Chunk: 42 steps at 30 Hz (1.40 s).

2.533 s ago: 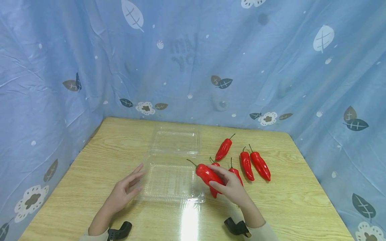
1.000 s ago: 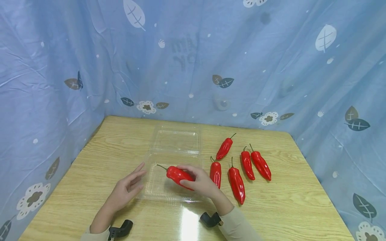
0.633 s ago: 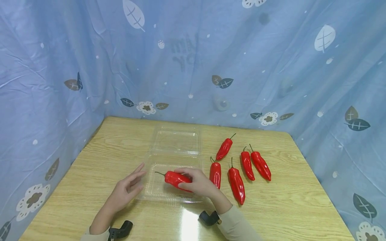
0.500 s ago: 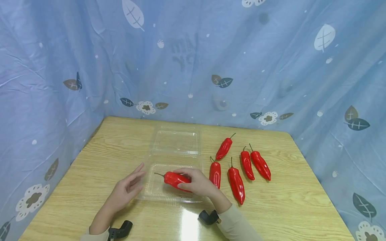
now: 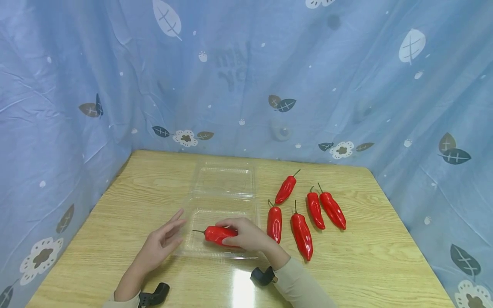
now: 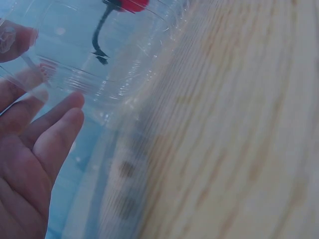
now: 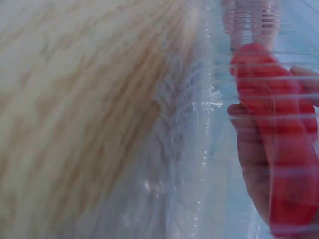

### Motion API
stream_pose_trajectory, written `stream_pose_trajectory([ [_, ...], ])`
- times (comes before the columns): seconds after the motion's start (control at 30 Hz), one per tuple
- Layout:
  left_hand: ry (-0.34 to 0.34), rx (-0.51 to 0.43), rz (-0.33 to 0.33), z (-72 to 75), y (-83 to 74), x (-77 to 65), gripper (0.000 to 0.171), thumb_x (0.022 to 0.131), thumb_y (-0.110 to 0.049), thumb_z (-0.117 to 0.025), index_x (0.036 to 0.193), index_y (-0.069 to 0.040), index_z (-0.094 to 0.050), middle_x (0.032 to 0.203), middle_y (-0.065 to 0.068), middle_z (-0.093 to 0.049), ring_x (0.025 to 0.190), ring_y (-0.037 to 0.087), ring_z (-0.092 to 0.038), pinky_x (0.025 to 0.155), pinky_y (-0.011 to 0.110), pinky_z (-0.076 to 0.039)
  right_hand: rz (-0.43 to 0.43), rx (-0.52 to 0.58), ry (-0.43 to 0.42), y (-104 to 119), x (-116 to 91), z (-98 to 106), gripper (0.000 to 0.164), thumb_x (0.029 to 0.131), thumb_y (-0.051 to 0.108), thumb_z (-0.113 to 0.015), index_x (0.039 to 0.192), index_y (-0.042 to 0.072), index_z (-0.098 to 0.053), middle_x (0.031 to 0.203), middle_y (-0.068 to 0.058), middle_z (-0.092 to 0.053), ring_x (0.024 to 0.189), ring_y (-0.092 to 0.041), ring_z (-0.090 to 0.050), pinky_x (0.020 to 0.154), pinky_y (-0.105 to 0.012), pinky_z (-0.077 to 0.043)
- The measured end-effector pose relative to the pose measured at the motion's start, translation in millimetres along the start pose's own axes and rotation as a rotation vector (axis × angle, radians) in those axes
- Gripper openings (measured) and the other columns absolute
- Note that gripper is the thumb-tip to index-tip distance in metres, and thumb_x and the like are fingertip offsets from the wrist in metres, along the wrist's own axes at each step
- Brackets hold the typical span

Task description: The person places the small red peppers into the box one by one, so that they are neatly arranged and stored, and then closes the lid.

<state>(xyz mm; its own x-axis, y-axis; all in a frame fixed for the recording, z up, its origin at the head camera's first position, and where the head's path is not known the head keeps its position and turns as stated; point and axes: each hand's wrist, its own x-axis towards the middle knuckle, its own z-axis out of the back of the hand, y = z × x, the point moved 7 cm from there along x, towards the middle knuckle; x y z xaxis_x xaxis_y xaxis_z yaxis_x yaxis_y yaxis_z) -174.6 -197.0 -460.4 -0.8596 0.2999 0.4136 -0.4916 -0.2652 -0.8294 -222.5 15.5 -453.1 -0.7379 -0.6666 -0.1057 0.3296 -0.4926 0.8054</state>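
In the head view my right hand point(image 5: 244, 235) grips a red pepper point(image 5: 215, 234) by its body, inside the near half of a clear plastic clamshell box point(image 5: 191, 248). The pepper lies sideways, its green stem pointing left. Through the ribbed plastic wall in the right wrist view, my thumb and fingers flank the red pepper point(image 7: 279, 129). My left hand point(image 5: 159, 246) stays at the box's left side with relaxed, spread fingers. Fingertips point(image 6: 75, 102) lie close against the clear wall in the left wrist view; whether they touch it is unclear.
The box's lid point(image 5: 225, 180) lies folded back behind the base. Several more red peppers lie on the wooden table right of the box, the nearest pepper point(image 5: 274, 223) beside its right edge and another pepper point(image 5: 302, 235) further right. A blue patterned curtain point(image 5: 231, 85) encloses the table.
My right hand has carried the pepper left from beside the other peppers into the box, then lowered it and turned it more level. The left hand has barely moved.
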Motion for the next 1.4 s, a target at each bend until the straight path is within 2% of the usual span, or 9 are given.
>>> stream_pose_trajectory([
  [0.8, -0.017, 0.011, 0.021, 0.1, 7.7, -1.3, 0.043, 0.088, 0.009, -0.057, 0.130, 0.012, -0.047, 0.151, 0.026, -0.027, 0.127, -0.002, -0.043, 0.099, 0.009, -0.041, -0.009, -0.083, 0.091, -3.9, 3.9, -9.2, 0.041, 0.084, 0.012, -0.069, 0.123, 0.021, -0.063, 0.113, 0.008, -0.065, 0.092, -0.003, -0.053, 0.080, -0.018, -0.046],
  [1.03, -0.015, -0.011, 0.030, -0.4, 6.1, -1.4, 0.043, 0.089, 0.008, -0.057, 0.131, 0.012, -0.047, 0.151, 0.027, -0.026, 0.126, -0.003, -0.043, 0.099, 0.009, -0.041, -0.018, -0.077, 0.108, -5.1, 4.2, -10.5, 0.040, 0.084, 0.011, -0.069, 0.122, 0.022, -0.064, 0.113, 0.009, -0.064, 0.096, -0.003, -0.053, 0.085, -0.019, -0.047],
  [1.4, -0.001, 0.014, 0.012, -0.8, 1.7, -1.1, 0.042, 0.089, 0.008, -0.057, 0.130, 0.013, -0.046, 0.150, 0.030, -0.025, 0.128, -0.004, -0.041, 0.100, 0.010, -0.040, -0.024, -0.061, 0.114, -4.8, 4.0, -10.3, 0.038, 0.083, 0.012, -0.071, 0.119, 0.021, -0.065, 0.114, 0.008, -0.065, 0.097, -0.003, -0.055, 0.089, -0.021, -0.049],
])
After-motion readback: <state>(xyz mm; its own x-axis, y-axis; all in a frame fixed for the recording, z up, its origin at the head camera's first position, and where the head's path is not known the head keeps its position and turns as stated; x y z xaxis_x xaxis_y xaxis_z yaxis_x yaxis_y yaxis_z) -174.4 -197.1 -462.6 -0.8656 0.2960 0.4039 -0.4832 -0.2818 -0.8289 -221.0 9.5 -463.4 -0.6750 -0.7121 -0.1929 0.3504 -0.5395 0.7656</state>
